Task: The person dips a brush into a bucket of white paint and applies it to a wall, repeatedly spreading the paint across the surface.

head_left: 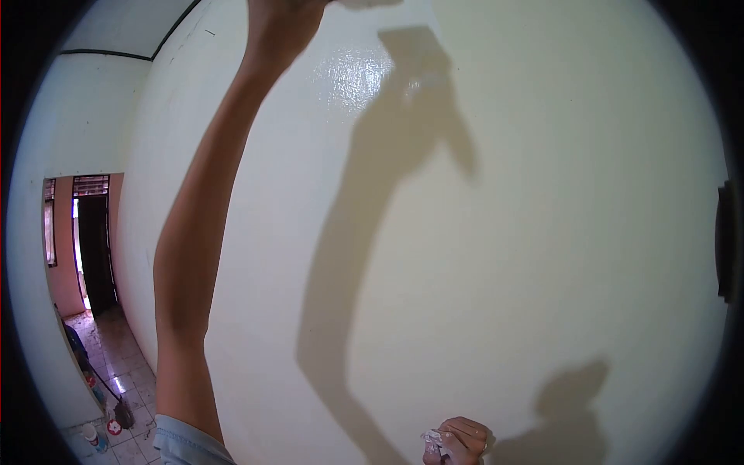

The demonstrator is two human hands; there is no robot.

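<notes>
My left hand [287, 17] is raised at the top edge against the pale wall [480, 256], its fingers cut off by the frame. Beside it, a pale edge of something shows at the top. The arm's shadow on the wall ends in a flat, angular shape. Low in the view, my right hand [463, 439] is closed near the wall, with white smears on the fingers and a whitish thing, too small to name, at its left side.
A wet, shiny patch [356, 77] shows on the upper wall. At the left, a doorway leads to a dark door [94, 252] and a tiled floor [116, 349]. A white tub [94, 435] stands there. A dark object [725, 242] is at the right edge.
</notes>
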